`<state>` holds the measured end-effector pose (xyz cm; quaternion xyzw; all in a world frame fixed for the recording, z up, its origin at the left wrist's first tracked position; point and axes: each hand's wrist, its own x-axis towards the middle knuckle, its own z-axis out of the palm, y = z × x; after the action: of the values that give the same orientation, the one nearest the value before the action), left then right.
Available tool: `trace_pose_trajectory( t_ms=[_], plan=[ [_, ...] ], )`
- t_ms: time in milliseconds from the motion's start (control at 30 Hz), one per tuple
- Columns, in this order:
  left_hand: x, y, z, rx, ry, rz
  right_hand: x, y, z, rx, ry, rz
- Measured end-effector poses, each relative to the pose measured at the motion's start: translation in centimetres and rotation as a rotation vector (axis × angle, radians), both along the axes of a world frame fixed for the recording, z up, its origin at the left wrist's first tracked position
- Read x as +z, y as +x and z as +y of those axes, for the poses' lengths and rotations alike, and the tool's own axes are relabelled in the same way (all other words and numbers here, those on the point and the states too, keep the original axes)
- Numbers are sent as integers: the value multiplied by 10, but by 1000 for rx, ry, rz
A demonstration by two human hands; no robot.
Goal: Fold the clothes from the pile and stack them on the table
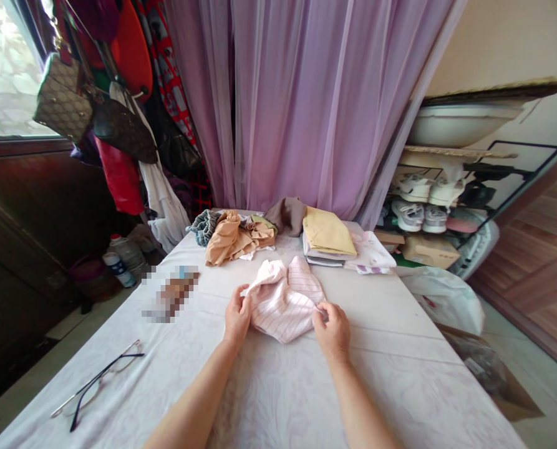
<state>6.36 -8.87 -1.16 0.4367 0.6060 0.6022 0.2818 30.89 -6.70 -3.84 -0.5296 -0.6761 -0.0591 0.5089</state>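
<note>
A pink-and-white striped garment (285, 299) lies crumpled on the white tablecloth (269, 386) in front of me. My left hand (237, 315) pinches its left edge with closed fingers. My right hand (332, 327) grips its right edge, fingers curled on the cloth. Both forearms reach in from the bottom of the view.
Behind the garment lie a heap of tan and grey clothes (234, 236) and a folded stack topped by a yellow piece (327, 234). Eyeglasses (98, 380) rest near the table's left front. A purple curtain (306, 93) hangs behind; a shoe rack (428, 206) stands right, bags (72, 100) hang left.
</note>
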Motion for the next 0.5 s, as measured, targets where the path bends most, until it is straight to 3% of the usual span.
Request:
trace_pose_trajectory(
  t_ms=[233,333,500],
  plan=[
    [-8,-8,2,141,56,178,16,-9,-14,101,91,-62],
    [-6,-13,8,77,32,268,19,-15,-31,195,63,-114],
    [9,-17,24,-125,-35,463,23,-11,-47,294,-125,-34]
  ],
)
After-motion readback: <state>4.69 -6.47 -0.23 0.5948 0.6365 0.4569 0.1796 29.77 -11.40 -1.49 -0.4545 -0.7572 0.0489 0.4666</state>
